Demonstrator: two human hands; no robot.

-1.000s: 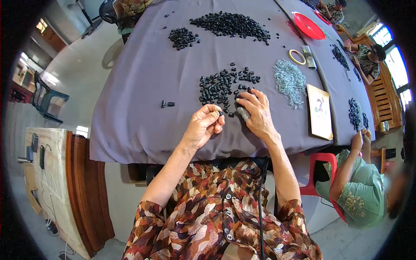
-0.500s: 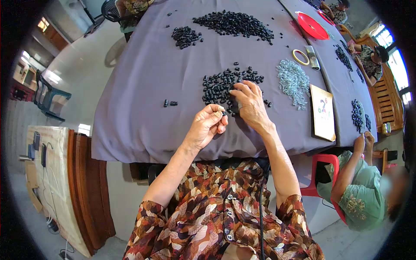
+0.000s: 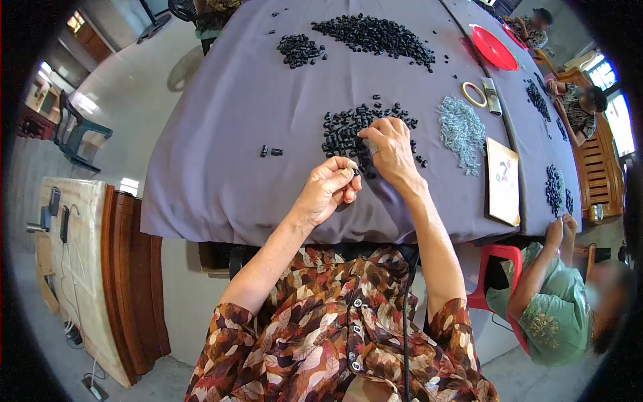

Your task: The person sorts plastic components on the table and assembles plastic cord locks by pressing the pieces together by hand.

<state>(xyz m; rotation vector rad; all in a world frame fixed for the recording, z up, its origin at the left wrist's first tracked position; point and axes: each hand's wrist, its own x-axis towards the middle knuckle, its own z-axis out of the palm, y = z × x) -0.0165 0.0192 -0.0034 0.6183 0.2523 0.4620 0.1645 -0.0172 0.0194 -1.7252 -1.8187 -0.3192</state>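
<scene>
My left hand (image 3: 328,191) pinches a small black plastic piece (image 3: 355,171) between thumb and forefinger, just in front of a loose pile of black pieces (image 3: 345,134). Over the right side of that pile is my right hand (image 3: 395,154), its fingers curled down and drawn together. Whatever lies between those fingertips is hidden or too small to name. Two black pieces (image 3: 270,152) lie apart, left of the pile. To the right of my right hand spreads a heap of small clear pieces (image 3: 461,134).
Farther back lie a large black heap (image 3: 375,41) and a smaller one (image 3: 299,51). A tape roll (image 3: 474,94), a printed board (image 3: 502,181) and a red tray (image 3: 494,48) are on the right. A person in green (image 3: 556,301) works at the right edge.
The whole view has shifted slightly. My right hand's fingers have drawn closer together over the pile. My left hand still pinches the black piece.
</scene>
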